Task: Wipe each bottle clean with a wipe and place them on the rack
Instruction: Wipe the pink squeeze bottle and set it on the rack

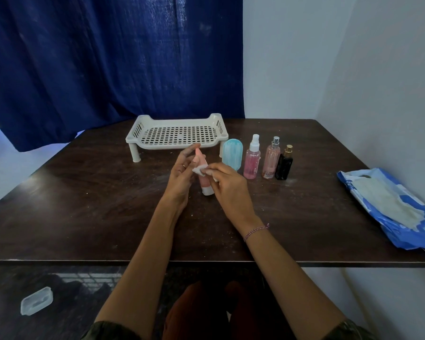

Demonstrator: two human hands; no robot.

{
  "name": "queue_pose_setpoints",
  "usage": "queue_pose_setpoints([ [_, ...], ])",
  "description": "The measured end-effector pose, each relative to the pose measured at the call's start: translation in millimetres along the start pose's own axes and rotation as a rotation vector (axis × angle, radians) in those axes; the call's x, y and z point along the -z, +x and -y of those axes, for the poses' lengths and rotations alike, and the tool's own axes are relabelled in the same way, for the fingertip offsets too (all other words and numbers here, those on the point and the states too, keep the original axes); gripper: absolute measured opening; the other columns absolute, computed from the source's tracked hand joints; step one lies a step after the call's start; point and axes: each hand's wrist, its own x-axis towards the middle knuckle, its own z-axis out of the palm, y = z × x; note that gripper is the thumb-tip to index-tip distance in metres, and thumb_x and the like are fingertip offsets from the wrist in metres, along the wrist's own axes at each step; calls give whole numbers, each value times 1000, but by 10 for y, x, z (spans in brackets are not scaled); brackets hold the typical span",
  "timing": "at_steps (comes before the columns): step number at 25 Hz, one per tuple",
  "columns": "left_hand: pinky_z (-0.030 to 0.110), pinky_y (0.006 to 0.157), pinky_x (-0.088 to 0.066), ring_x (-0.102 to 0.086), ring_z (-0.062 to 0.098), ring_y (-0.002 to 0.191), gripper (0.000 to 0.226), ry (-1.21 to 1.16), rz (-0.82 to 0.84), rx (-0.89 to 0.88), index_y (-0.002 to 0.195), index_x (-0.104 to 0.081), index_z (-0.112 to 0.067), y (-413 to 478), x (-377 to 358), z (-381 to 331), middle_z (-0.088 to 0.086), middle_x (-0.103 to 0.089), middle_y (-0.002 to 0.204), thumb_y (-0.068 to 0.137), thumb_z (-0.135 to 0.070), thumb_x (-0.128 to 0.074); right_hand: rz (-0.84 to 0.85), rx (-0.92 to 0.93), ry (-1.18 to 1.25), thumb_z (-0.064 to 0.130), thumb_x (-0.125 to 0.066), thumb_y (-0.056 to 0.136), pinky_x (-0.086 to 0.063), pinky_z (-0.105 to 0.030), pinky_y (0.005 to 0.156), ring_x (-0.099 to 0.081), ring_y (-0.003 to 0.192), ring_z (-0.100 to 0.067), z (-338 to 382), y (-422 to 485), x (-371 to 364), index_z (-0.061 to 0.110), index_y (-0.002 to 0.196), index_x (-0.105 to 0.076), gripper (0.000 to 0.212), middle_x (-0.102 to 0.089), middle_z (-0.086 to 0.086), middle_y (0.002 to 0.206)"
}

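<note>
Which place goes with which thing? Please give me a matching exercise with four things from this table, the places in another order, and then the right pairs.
Things
1. rack
2. pink tube
3. black bottle
4. wipes pack

Places
a. rightmost in the standing row
b. lying flat near the right edge of the table
c. between the left hand and the right hand
d. behind the hands, on its legs, nothing on it

Pairs: 1-d, 2-c, 3-a, 4-b
</note>
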Motion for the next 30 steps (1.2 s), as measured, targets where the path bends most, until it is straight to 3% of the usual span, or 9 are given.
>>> queue_pose_setpoints([
  [4, 39, 91, -50, -56, 20, 109, 34, -11, 2, 2, 120, -55, -35, 7, 12, 14, 10, -56, 122, 86, -30, -56, -18, -29, 2, 6, -69, 80, -51, -24, 84, -65, 91, -18, 4, 32, -10, 2, 99, -70, 19, -70, -10, 99],
  [8, 33, 89, -49, -53, 18, 116, 29, -13, -24, -41, 123, -53, -32, 35, 38, 72, 12, -54, 125, 95, -23, -48, 59, -55, 45, 3, -68, 79, -51, -22, 80, -63, 87, -15, -62, -26, 0, 3, 93, -72, 14, -67, -7, 94],
  [14, 33, 88, -52, -57, 19, 114, 30, 44, -64, -49, 123, -52, -38, 47, 47, 92, 10, -55, 128, 97, -23, -47, 38, -148, 98, 4, -69, 79, -52, -26, 80, -59, 89, -17, -47, 9, -67, 0, 93, -71, 14, -63, -9, 94],
  [20, 21, 80, -52, -58, 4, 106, 28, -7, -116, -8, 118, -56, -37, 66, 43, 85, -17, -58, 115, 97, -21, -47, 108, -139, -16, 14, -71, 79, -42, -19, 74, -57, 92, -13, -55, -30, -46, 17, 95, -74, 16, -68, 1, 95],
  [25, 37, 88, -53, -63, 11, 98, 29, -124, -135, 28, 120, -56, -30, 56, 50, 85, 0, -64, 105, 94, -19, -52, 145, -185, 52, 12, -72, 78, -50, -25, 79, -60, 89, -12, -126, -48, -23, 13, 93, -75, 15, -69, 1, 95],
  [30, 33, 80, -57, -64, 13, 99, 29, -193, -151, 50, 116, -59, -32, 57, 59, 88, 2, -64, 105, 92, -15, -55, 145, -294, 108, 9, -70, 79, -51, -22, 83, -59, 85, -4, -181, -50, -16, 9, 93, -74, 14, -67, -1, 96],
])
